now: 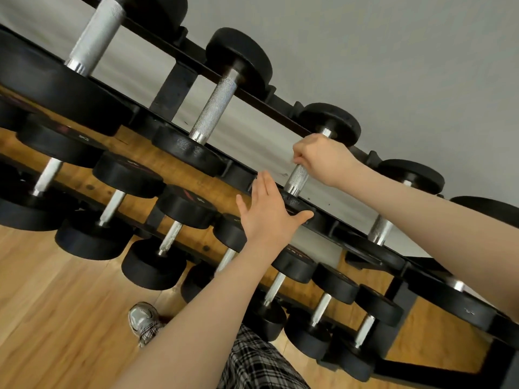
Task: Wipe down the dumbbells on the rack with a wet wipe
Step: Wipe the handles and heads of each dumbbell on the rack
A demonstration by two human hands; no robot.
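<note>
On the top tier of the black steel rack [179, 80], the right hand [320, 158] has its grip curled around the knurled chrome handle [297, 178] of a black round-headed dumbbell [331, 122]. No wet wipe can be made out there. The left hand [266, 211], fingers straight, presses the dumbbell's near head [297, 204].

Right hand [318, 160] around dumbbell handle [297, 178]; left hand [268, 213] flat against its head [297, 204]

dumbbells [213, 108] on rack [252, 96], floor [42, 304] beneath
</note>
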